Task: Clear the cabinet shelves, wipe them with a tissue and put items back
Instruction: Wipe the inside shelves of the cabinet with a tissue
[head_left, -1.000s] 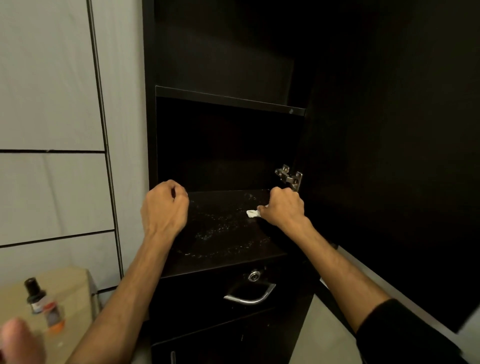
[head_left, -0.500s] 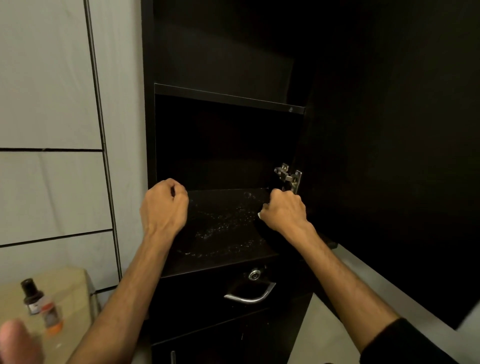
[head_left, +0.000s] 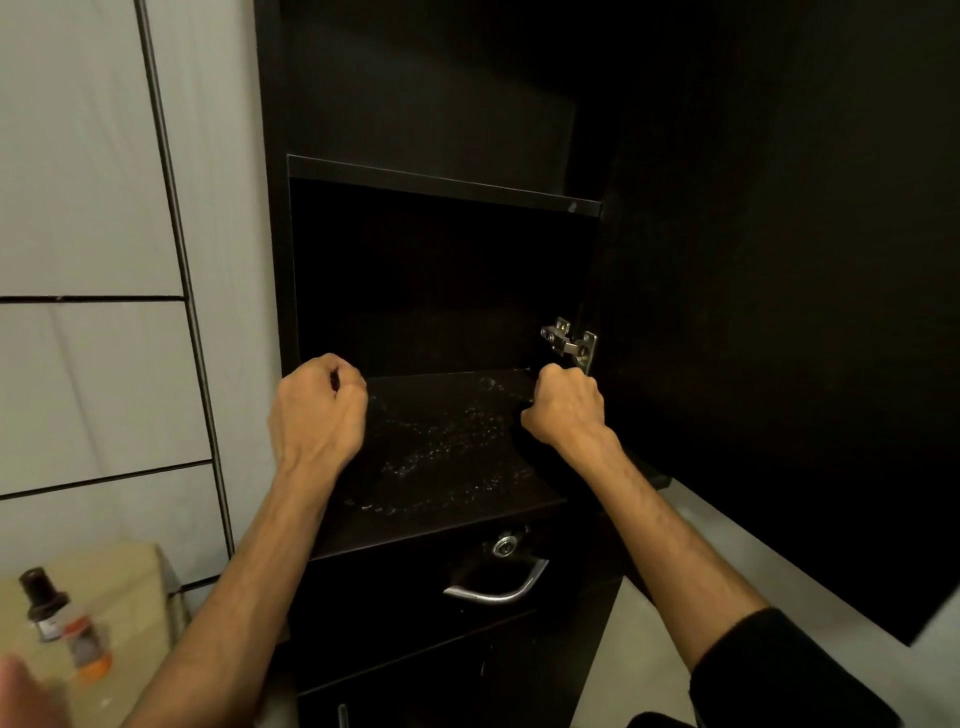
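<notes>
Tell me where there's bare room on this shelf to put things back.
The lower shelf is bare between the left hand and right hand, though speckled with white flecks. The right back corner by the hinge is crowded.

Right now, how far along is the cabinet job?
Cleared: the lower shelf holds no items; bottles stand on a surface at lower left. In hand: right hand fisted at the shelf's back right corner, tissue hidden; left hand curled, apparently holding nothing. Left: pale specks to wipe, items to return.
</notes>
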